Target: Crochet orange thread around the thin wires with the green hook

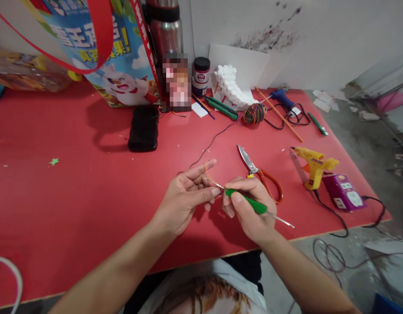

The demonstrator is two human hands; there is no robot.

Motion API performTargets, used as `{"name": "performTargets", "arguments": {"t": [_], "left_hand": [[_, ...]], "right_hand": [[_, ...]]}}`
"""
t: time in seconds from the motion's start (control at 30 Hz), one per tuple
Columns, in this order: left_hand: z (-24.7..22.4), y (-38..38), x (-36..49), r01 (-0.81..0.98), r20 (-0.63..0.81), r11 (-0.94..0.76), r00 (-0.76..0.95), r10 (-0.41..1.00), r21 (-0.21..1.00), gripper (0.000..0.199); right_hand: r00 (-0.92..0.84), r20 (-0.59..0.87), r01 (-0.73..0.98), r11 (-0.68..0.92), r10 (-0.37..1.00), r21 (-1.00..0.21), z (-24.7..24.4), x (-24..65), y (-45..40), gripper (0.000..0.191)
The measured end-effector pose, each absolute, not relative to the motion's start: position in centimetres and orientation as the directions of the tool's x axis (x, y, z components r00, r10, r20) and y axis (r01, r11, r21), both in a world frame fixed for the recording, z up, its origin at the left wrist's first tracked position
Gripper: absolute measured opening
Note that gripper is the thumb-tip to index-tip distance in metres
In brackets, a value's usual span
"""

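Observation:
My right hand (255, 220) is closed round the green handle of a double-ended crochet hook (258, 206). One metal tip points left toward my other hand, and the opposite tip sticks out behind at the lower right. My left hand (183, 194) has its index finger stretched out with an orange strand of yarn (206, 169) over it. Its thumb and fingers pinch the small worked end of the yarn beside the hook's tip; this bit is largely hidden. A dark strand runs from near my left fingers back toward a multicoloured yarn ball (254, 113).
Scissors (270, 185) with orange handles lie just beyond my right hand. A yellow glue gun (315, 168) leans by a purple box (343, 192) at right. Behind are a black phone-like object (143, 128), a green cutter (221, 107), a white bumpy model (229, 85) and a printed bag (123, 65).

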State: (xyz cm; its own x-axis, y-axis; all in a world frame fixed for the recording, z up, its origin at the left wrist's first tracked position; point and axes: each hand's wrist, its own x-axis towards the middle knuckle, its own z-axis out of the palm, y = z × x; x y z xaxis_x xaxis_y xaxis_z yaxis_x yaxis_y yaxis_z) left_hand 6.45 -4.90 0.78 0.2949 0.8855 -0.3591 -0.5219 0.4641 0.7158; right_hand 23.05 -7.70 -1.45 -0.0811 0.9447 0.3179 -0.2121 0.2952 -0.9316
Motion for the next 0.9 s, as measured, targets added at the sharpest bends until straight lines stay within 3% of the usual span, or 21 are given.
{"name": "performTargets", "arguments": {"t": [0.3,0.63,0.9], "left_hand": [[0.1,-5.1,6.5,-0.560,-0.248,0.301,0.170,0.954,0.772,0.066],[0.2,-5.6,6.6,-0.310,-0.109,0.113,0.031,0.994,0.944,0.075],[0.1,-5.4,6.5,-0.335,-0.156,0.172,0.073,0.985,0.926,0.081]], "right_hand": [[-0.011,0.220,-0.225,0.212,0.975,-0.951,-2.2,22.9,-7.8,0.014],[-0.034,0.217,-0.228,0.204,0.976,-0.952,-1.8,23.1,-8.0,0.014],[-0.037,0.183,-0.278,0.166,0.982,-0.946,-1.7,22.9,-7.7,0.011]]}}
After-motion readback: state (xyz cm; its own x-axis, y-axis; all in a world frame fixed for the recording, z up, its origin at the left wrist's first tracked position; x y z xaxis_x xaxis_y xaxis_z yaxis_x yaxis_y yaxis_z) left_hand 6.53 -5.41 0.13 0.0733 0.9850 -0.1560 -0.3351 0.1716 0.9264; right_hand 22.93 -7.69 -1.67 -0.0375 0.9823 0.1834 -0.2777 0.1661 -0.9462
